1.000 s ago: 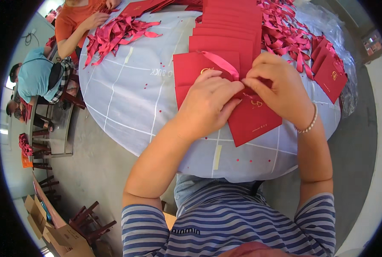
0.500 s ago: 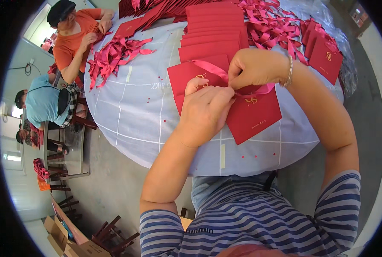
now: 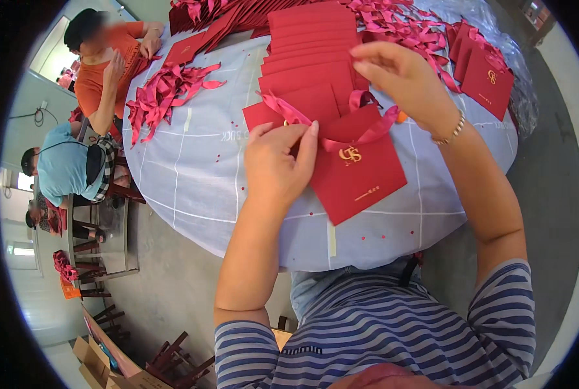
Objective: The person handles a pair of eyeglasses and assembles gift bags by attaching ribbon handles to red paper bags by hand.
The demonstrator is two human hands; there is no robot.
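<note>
A flat red paper gift bag (image 3: 361, 176) with gold print lies at a slant before me. Across its upper edge runs a pink ribbon (image 3: 367, 135), looped out to the right. My left hand (image 3: 279, 159) pinches the ribbon at the bag's upper left corner, thumb and forefinger pressed together. Raised to the upper right, my right hand (image 3: 403, 81) has its fingers apart and nothing visible in them. It hovers by the right edge of an overlapping row of red bags (image 3: 312, 48). Another bag with a ribbon is partly hidden behind my left hand.
Loose pink ribbons are heaped at the left (image 3: 169, 94) and at the far right (image 3: 399, 29). Finished-looking bags (image 3: 487, 84) lean by clear plastic wrap (image 3: 526, 84). The round table has a pale checked cloth (image 3: 218, 220). A person in orange (image 3: 111, 71) sits across at the left.
My right hand has let go of the ribbon and moved up and to the right, its fingers opening. My left hand keeps its pinch, and the bag's front is more exposed.
</note>
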